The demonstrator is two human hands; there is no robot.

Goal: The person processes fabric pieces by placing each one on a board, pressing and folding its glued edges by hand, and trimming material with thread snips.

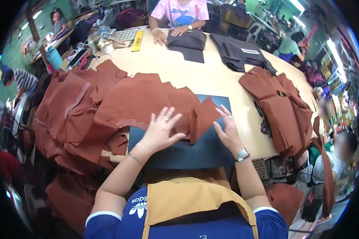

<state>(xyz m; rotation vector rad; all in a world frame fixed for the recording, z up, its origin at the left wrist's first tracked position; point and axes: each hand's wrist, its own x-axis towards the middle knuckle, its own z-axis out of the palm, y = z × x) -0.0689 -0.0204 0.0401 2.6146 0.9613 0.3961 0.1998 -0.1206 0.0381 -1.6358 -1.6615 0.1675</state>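
My left hand (160, 128) lies with spread fingers over the lower edge of a rust-brown cloth piece (137, 99), palm down. My right hand (229, 130) is at the right end of a smaller folded brown cloth piece (203, 119), its thumb and fingers apart; whether the fingertips touch the cloth I cannot tell. Beneath both hands is a dark blue-green mat (195, 153) at the table's near edge. The brown cloth on the mat runs left into a large crumpled heap of brown cloth (73, 107).
A stack of folded brown cloth (281, 107) sits at the right. Dark cut pieces (237, 51) lie at the far side of the table (147, 59). Across from me a person's hands (169, 35) rest by dark cloth. A yellow ruler (137, 41) and a phone (77, 57) lie far left.
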